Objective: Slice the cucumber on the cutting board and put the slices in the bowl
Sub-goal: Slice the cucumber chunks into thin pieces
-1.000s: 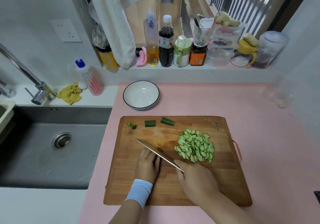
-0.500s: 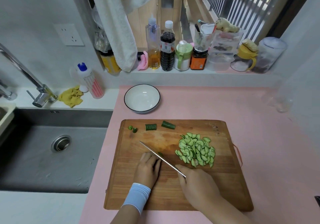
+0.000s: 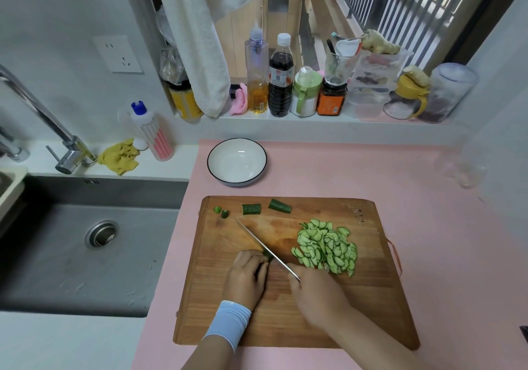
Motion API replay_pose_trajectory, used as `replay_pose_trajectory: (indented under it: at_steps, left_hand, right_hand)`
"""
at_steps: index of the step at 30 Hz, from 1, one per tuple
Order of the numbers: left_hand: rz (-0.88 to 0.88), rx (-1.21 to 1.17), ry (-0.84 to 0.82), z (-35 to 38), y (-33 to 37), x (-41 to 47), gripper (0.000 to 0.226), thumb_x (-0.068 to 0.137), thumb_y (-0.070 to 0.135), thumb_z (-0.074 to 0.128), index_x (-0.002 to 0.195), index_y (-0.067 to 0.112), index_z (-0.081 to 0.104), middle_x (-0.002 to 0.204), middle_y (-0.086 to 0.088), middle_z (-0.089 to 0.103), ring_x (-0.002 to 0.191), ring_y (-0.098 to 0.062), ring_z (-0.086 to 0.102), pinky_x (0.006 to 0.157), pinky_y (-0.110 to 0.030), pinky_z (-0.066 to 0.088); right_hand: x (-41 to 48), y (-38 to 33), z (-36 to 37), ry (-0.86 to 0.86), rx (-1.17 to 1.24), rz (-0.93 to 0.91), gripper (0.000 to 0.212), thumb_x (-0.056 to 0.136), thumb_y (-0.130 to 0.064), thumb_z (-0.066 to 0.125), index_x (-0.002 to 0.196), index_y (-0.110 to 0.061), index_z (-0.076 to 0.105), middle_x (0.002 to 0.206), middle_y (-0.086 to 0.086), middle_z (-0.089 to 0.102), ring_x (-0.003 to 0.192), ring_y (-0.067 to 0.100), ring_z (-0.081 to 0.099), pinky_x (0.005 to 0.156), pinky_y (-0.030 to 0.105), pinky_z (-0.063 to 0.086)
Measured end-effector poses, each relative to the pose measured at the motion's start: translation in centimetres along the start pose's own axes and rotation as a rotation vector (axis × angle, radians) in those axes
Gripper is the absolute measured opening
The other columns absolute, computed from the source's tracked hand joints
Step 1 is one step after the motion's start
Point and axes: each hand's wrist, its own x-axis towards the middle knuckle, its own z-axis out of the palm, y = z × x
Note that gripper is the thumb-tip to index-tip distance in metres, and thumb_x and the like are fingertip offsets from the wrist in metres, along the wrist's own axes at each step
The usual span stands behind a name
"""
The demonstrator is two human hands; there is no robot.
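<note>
left hand (image 3: 247,276): fingers curled down over the cucumber stub (image 3: 267,255), pinning it to the cutting board (image 3: 285,318). Only a dark green sliver shows past the fingertips.
right hand (image 3: 317,292): closed round the knife (image 3: 257,242) handle. The handle itself is hidden inside the grip, and the blade runs away from it diagonally, forward and to the left.
blade vs stub: the edge sits right at the left fingertips, touching or nearly touching the stub. Can't tell whether it's mid-cut or resting.
slices (image 3: 325,246): loose pile just ahead of the right hand, on the far side of the blade from the left hand.
offcuts (image 3: 251,209): end chunks and small bits well ahead of the left hand, near the board's far edge.
bowl (image 3: 236,161): no slices in it. Sits on the pink surface (image 3: 428,226), beyond the board, forward of the left hand.
stage (judgement): slicing nearly done, transfer not started.
risk 1: very little stub left to grip, so the fingertips are close to the edge. A slip or roll of the stub puts the blade on a finger.
risk 2: the wet stub could squirt out from under the fingers towards the sink (image 3: 85,255), left of the left hand.
risk 3: when moving the pile to the bowl, thin slices may stick to the blade or drop on the surface between board and bowl.
</note>
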Motion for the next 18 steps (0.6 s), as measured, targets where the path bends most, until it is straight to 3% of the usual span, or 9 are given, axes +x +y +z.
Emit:
replay_pose_trajectory:
  at_steps: [4, 9, 13, 18]
  left_hand:
    - [0.004, -0.002, 0.003, -0.1, 0.1, 0.0, 0.011, 0.079, 0.001, 0.076, 0.086, 0.008, 0.073, 0.09, 0.0, 0.065, 0.09, -0.011, 0.059, 0.086, -0.017, 0.047]
    - [0.001, 0.003, 0.001, -0.1, 0.1, 0.0, 0.015, 0.077, 0.0, 0.076, 0.089, 0.009, 0.073, 0.089, -0.001, 0.065, 0.089, -0.013, 0.057, 0.085, -0.015, 0.045]
    - [-0.003, 0.002, -0.004, -0.1, 0.0, -0.1, 0.018, 0.078, 0.002, 0.076, 0.094, 0.01, 0.073, 0.094, -0.002, 0.067, 0.09, -0.018, 0.06, 0.082, -0.023, 0.05]
    - [0.008, 0.002, -0.002, -0.2, 0.1, -0.1, 0.019, 0.076, 0.0, 0.077, 0.093, 0.009, 0.074, 0.095, -0.002, 0.067, 0.092, -0.017, 0.059, 0.086, -0.02, 0.047]
  right_hand:
    - [0.2, 0.0, 0.2, 0.011, -0.002, -0.001, 0.033, 0.103, -0.037, 0.034, 0.125, -0.039, 0.059, 0.067, -0.006, 0.058, 0.068, 0.02, 0.058, 0.066, 0.033, 0.048]
    - [-1.2, -0.1, 1.0, 0.072, -0.133, -0.006, 0.043, 0.105, -0.042, 0.034, 0.147, -0.044, 0.042, 0.103, -0.002, 0.072, 0.097, 0.024, 0.066, 0.081, 0.035, 0.052]
    - [-2.6, 0.4, 0.9, 0.084, -0.19, -0.025, 0.044, 0.105, -0.044, 0.033, 0.149, -0.045, 0.039, 0.102, -0.003, 0.073, 0.097, 0.022, 0.066, 0.078, 0.035, 0.049]
    - [-3.4, 1.2, 0.7, 0.094, -0.167, -0.02, 0.044, 0.104, -0.043, 0.035, 0.148, -0.045, 0.041, 0.101, -0.003, 0.073, 0.096, 0.022, 0.066, 0.075, 0.034, 0.046]
